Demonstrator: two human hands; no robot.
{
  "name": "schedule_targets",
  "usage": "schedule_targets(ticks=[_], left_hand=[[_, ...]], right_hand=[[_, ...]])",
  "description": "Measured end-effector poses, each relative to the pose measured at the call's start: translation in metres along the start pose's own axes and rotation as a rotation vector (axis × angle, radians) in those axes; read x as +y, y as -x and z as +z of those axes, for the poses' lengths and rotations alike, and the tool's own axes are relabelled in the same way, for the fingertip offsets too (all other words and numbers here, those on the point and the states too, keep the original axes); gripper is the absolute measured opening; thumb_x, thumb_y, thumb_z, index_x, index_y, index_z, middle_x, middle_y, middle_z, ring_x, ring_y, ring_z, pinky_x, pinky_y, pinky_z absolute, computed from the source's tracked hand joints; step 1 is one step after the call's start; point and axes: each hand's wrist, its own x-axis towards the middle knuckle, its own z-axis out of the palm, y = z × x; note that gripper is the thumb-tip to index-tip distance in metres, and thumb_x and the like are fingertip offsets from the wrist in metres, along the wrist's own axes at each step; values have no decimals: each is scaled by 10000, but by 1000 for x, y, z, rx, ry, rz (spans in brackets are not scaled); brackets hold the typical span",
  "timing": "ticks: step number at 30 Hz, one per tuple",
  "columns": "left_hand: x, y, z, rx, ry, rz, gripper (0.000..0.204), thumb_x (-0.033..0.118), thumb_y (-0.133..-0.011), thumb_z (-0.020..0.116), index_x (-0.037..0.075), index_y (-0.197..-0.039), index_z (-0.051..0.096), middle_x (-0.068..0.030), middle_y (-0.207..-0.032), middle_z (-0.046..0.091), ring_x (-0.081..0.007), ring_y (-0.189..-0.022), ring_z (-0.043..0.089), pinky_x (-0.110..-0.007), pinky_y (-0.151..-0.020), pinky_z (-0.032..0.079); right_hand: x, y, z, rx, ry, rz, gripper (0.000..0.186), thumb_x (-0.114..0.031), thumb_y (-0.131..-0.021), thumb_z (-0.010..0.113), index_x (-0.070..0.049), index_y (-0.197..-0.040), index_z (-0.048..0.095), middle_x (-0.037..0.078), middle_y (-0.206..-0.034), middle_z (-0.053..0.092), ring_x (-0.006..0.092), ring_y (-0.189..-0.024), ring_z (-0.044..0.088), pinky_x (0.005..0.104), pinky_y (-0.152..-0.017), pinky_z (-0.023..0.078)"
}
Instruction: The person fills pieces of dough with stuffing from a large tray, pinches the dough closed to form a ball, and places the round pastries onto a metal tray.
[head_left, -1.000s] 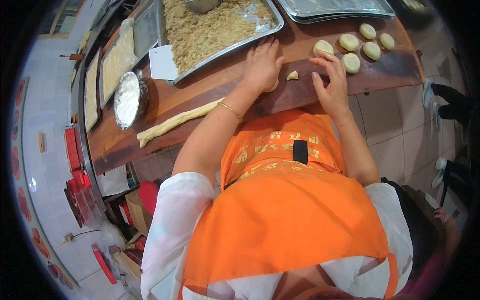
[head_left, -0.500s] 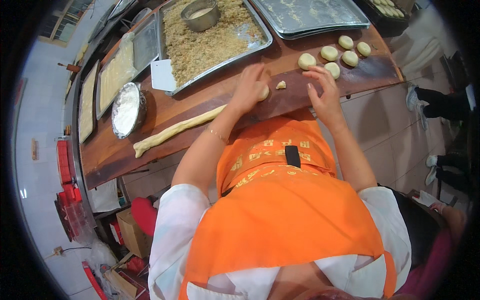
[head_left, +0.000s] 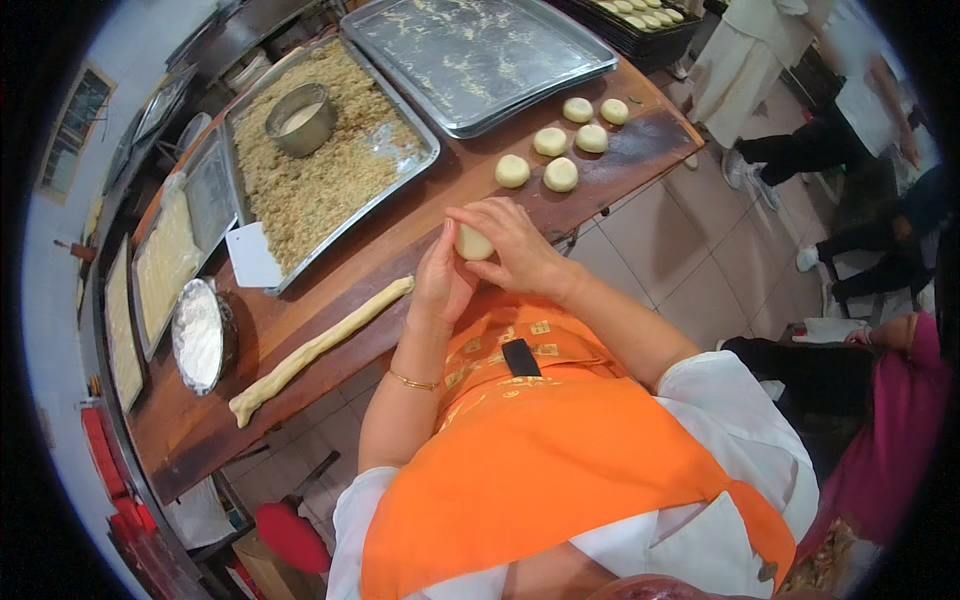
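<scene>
Between my two cupped hands is a pale round dough ball [head_left: 473, 243], held above the near edge of the wooden table [head_left: 455, 200]. My left hand [head_left: 437, 278] wraps its left side, with the fingers pointing up. From the right, my right hand [head_left: 514, 245] curls over it. The palms hide much of the ball. A long rope of dough [head_left: 320, 350] lies on the table to the left of my hands. Several flattened dough rounds [head_left: 560, 175] sit on the table beyond my right hand.
A tray of crumbly filling [head_left: 330, 235] holds a metal ring-like bowl [head_left: 302, 120]. Beside it are floured metal trays [head_left: 480, 60], a white scraper [head_left: 254, 256], a flour bowl [head_left: 200, 335] and a tray of dough sheets [head_left: 170, 265]. Other people stand at right; a red stool [head_left: 290, 537] is below.
My hands have come together around the dough ball and lifted it off the table. The small dough scrap seen between them is no longer visible. My view has turned to the right.
</scene>
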Motion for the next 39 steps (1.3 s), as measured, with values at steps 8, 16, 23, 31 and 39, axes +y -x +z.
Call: schedule_targets(ticks=[8, 16, 23, 31, 39], left_hand=[[14, 15, -2, 110, -679, 231, 387, 274, -1060, 453, 2, -1327, 516, -134, -1268, 623, -202, -1150, 607, -333, -969, 485], [47, 88, -60, 424, -2106, 622, 434, 122, -926, 629, -17, -1322, 520, -163, -1292, 576, -333, -1246, 519, -461, -1095, 349], [61, 119, -102, 361, -2076, 513, 451, 75, -788, 719, 39, -1216, 584, -176, -1051, 549, -397, -1013, 518, -510, -929, 391], [74, 117, -119, 394, -1642, 466, 302, 74, -847, 646, -12, -1125, 564, -224, -1068, 570, -417, -1007, 523, -502, -885, 398], [84, 127, -110, 281, -1991, 437, 345, 62, -877, 606, -49, -1196, 533, -207, -948, 544, -402, -945, 525, -486, -904, 375]], right_hand=[[110, 23, -87, 724, 184, 426, 567, -111, -772, 800, -40, -1276, 549, 193, -1232, 602, 349, -1138, 576, 413, -989, 457], [197, 51, -122, 529, 754, 649, 558, -299, -894, 678, -85, -1376, 497, 140, -1396, 531, 337, -1339, 415, 508, -1103, 296], [35, -16, 6, 27, 109, 159, 189, -126, -854, 632, -118, -1031, 698, 123, -940, 693, 322, -869, 660, 421, -783, 542], [-48, -59, 115, -422, -338, -173, 353, -188, -832, 713, -48, -1142, 618, 192, -1046, 659, 397, -1026, 610, 491, -863, 482], [-38, -68, 125, -540, -403, -35, 253, -177, -875, 658, -19, -1067, 609, 215, -953, 662, 428, -910, 635, 479, -761, 502]])
